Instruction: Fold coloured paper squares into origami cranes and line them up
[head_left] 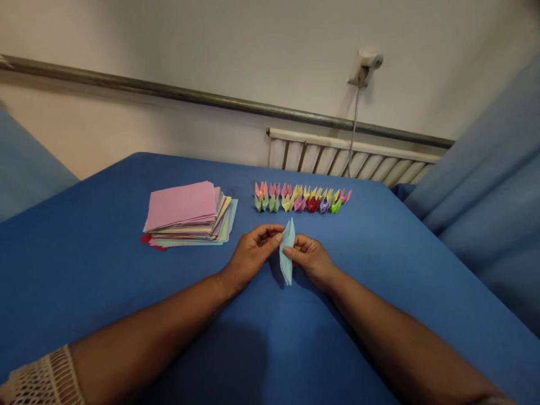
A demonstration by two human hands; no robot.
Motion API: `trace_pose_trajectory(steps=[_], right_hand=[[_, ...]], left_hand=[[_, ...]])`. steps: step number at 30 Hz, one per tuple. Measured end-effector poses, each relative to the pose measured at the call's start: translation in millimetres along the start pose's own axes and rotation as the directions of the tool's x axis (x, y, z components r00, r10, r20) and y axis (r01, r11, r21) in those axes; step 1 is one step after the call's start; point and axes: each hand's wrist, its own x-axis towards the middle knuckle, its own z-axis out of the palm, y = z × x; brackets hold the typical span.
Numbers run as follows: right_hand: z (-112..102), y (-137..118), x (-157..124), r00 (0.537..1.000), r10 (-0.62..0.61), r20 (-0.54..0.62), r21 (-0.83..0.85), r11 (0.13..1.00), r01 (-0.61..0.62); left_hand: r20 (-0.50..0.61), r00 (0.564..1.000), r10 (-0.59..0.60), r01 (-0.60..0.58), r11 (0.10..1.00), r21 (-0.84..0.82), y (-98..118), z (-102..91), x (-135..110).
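A narrow, folded piece of light blue paper [287, 253] stands upright between my two hands above the blue table [84, 264]. My left hand [253, 250] pinches its left edge with fingers curled. My right hand [310, 257] pinches its right edge with thumb and fingers. Behind the hands lies a double row of several small folded paper figures [301, 198] in pink, yellow, green, red and purple.
A stack of coloured paper sheets [188, 214], pink on top, lies at the left of the table. A white slatted rail [350, 154] and a metal bar [211, 98] run along the wall behind. Blue fabric [489, 185] hangs at the right.
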Motion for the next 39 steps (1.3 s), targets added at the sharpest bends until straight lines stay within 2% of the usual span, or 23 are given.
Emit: trace_pose_trajectory(steps=[6,14,18,24,30,35,39], right_hand=[[-8.3,-2.7,-3.4,0.981,0.092,0.171,0.063,0.993,-0.104],[-12.3,-2.4,-5.1,0.959,0.125,0.256,0.022,0.991,-0.135],[-11.4,0.1,-4.4,0.964,0.128,0.232,-0.016,0.992,-0.128],[-10.4,2.1,-3.3,0.982,0.058,0.181,-0.088,0.995,-0.043],[-15.7,-0.9,-2.4,0.978,0.078,0.193,-0.172,0.984,-0.045],[-13.7,-5.7,-3.4,0.979,0.103,0.175,-0.212,0.975,-0.064],[-9.9,-8.0,-4.2,0.981,0.111,0.159,-0.22,0.973,-0.074]], left_hand=[[0.039,0.999,-0.008,0.011,0.998,-0.061,9.4,-2.6,0.3],[0.013,1.0,0.006,-0.006,1.0,0.017,7.5,0.3,-0.3],[-0.001,0.998,0.058,-0.058,0.996,0.063,7.6,0.3,-1.4],[0.005,0.99,0.139,-0.138,0.978,0.159,9.2,0.9,-4.1],[0.038,0.996,0.086,-0.091,0.986,0.142,8.6,0.8,-1.7],[-0.082,0.995,0.055,-0.044,0.992,0.122,8.1,2.1,-0.9],[-0.089,0.994,0.067,-0.054,0.988,0.144,9.3,2.7,-1.3]])
